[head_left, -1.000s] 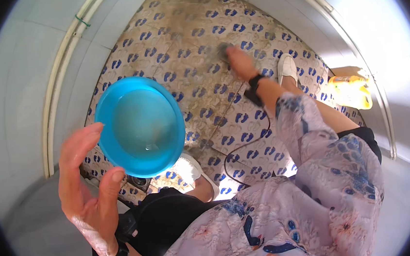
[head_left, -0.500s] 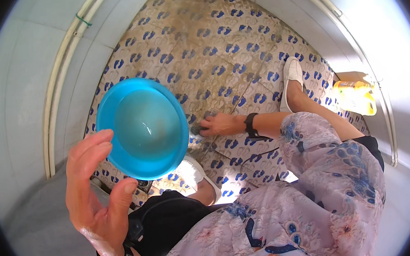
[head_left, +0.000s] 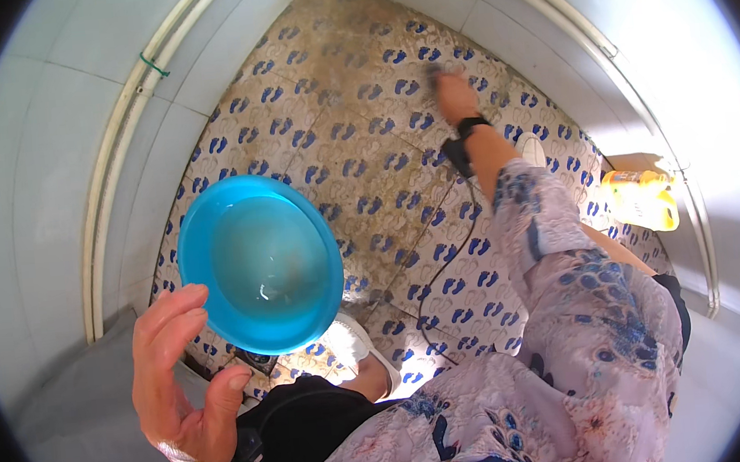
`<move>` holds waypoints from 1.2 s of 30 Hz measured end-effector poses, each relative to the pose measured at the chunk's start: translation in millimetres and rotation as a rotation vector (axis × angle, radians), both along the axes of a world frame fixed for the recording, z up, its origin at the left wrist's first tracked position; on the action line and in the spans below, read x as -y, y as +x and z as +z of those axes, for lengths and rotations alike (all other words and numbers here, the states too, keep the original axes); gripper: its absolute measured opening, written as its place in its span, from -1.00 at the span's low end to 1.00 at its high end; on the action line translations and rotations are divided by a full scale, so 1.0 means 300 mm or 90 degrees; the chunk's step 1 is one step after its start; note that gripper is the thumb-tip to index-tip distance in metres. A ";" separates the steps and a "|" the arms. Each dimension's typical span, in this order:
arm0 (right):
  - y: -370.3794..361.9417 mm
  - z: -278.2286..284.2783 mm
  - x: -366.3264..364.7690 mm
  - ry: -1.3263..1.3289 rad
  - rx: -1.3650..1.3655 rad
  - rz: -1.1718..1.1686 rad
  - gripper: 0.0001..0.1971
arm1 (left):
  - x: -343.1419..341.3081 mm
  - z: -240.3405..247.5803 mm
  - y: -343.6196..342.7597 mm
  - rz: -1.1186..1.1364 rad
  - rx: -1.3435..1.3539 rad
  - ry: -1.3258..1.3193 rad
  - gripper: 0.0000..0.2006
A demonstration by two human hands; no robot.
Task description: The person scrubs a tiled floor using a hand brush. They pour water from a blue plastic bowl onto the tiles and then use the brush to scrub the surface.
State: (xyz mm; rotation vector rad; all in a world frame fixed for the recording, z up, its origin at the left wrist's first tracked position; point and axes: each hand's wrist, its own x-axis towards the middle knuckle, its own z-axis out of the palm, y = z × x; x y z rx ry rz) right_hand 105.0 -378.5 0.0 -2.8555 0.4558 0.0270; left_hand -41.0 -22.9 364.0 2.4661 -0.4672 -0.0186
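A round blue basin point(head_left: 325, 274) holding cloudy water stands on the floor at the left. Next to its near left rim my left hand point(head_left: 178, 397) hangs with fingers and thumb apart, holding nothing. The fingertips overlap the rim in the picture, but I cannot tell whether they touch it. My right arm reaches forward to the far right of the floor. There my right hand point(head_left: 457, 97) is closed on a small dark scrubber-like thing point(head_left: 434, 76), blurred by motion and mostly covered by the fingers. It is pressed low against the footprint-patterned floor point(head_left: 395, 163).
Brownish grime marks the far floor. White pipes point(head_left: 119, 134) run along the tiled walls at both sides. A yellow bottle point(head_left: 640, 198) stands by the right wall. My white shoes point(head_left: 532, 148) are on the floor. A thin dark cable point(head_left: 432, 283) hangs from my right wrist.
My right hand has swept forward and to the right with the dark thing, away from beside the basin. The basin appears slightly lower in view. My left hand has barely moved.
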 end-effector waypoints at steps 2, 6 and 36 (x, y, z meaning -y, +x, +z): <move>-0.095 0.004 0.172 0.008 -0.001 -0.155 -0.82 | -0.009 0.005 -0.004 -0.004 0.002 -0.015 -0.60; -0.229 -0.015 0.053 0.014 0.062 0.002 -0.77 | 0.011 0.038 -0.031 -0.017 0.032 -0.003 -0.62; -0.827 0.069 -0.511 0.251 -0.050 0.547 -0.76 | 0.102 -0.002 -0.007 -0.234 0.002 0.175 -0.50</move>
